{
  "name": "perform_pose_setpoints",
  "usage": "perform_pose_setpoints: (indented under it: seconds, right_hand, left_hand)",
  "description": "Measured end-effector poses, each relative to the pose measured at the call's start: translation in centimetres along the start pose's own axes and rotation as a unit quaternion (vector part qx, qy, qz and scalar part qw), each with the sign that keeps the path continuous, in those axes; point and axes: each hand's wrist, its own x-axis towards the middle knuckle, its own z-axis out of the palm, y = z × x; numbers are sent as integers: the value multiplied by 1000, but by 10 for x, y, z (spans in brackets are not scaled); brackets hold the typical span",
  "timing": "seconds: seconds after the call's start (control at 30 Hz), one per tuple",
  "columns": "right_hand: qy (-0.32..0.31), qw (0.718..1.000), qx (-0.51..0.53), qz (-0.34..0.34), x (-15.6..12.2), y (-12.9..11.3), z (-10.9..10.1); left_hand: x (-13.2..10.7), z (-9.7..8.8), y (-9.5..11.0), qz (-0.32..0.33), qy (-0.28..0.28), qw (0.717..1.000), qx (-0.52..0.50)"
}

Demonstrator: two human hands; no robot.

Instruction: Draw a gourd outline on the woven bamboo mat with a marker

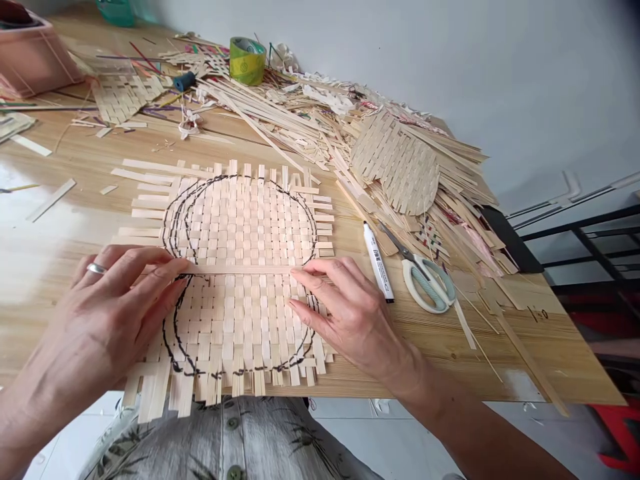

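Note:
A woven mat (240, 227) of pale, flat bamboo strips lies on the table in front of me, its loose ends sticking out all round. Dark marker lines trace a rounded outline on it, narrowed at the middle. Across that waist runs a single bamboo strip (245, 270), lying flat over the weave. My left hand (120, 300), with a ring on one finger, grips the strip's left end between thumb and fingers. At the right end, my right hand (345, 307) holds the strip down with its fingertips, the thumb resting lower on the mat.
Right of the mat lie a marker (379, 263) and scissors (425, 277) with pale handles. Loose strips (280, 113) and a rounded woven piece (397, 163) pile up along the wall. A tape roll (247, 61) stands at the back, a pink basket (37, 57) far left.

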Motion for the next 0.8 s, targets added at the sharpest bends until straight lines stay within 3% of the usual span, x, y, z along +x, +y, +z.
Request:
perform_pose_setpoints:
  seconds: [0.8]
  right_hand:
    - [22, 999, -32, -31, 1, -3, 1]
  left_hand:
    - [-2, -4, 5, -56, 0, 998, -27]
